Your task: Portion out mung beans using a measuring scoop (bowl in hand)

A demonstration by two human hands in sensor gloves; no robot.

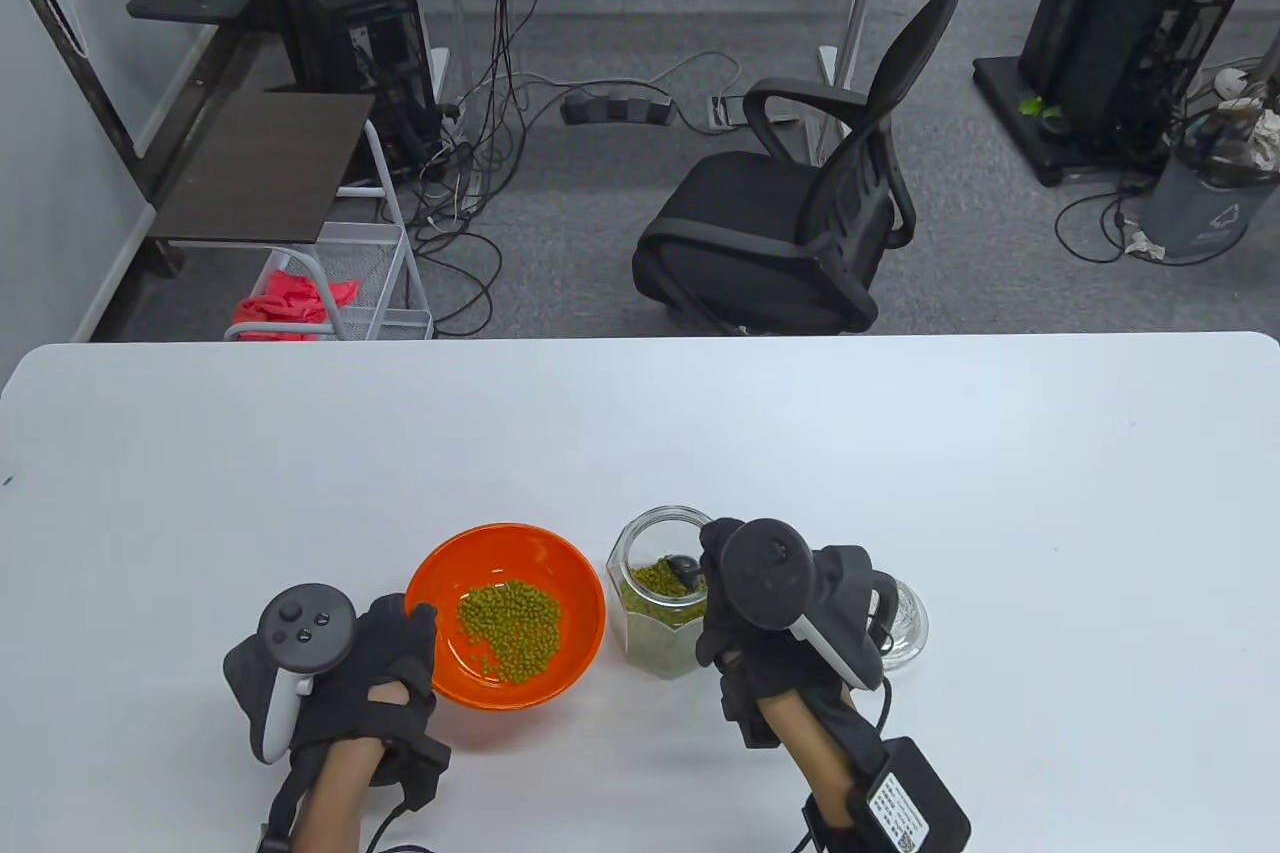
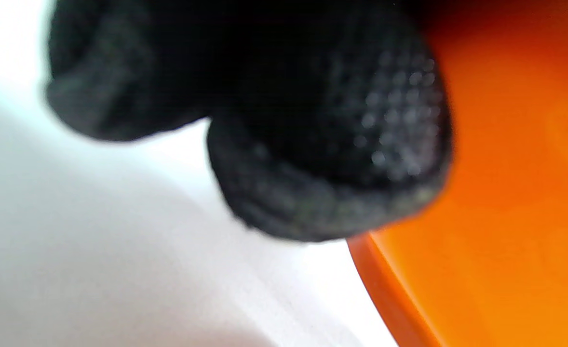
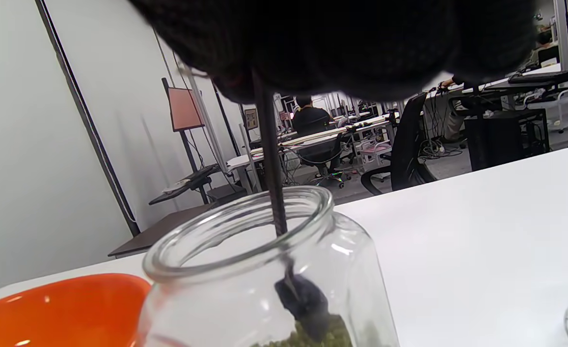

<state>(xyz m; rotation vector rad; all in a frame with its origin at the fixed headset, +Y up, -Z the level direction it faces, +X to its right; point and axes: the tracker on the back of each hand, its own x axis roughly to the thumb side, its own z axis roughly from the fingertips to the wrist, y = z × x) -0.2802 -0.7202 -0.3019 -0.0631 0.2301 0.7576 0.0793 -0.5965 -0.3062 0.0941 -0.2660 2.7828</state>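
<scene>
— Left hand?
— Gripping rim of orange bowl, thumb curled over edge; bowl on table, holding beans.
— Right hand?
— Curled around black scoop handle; scoop head down inside glass jar, touching beans there. Jar just beside bowl.

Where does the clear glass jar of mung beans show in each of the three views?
Table view: clear glass jar, bottom centre, right of the orange bowl, partly behind the right hand.
Left wrist view: not in it.
Right wrist view: jar, bottom centre, black scoop inside.
Shared landmark: the orange bowl.
</scene>
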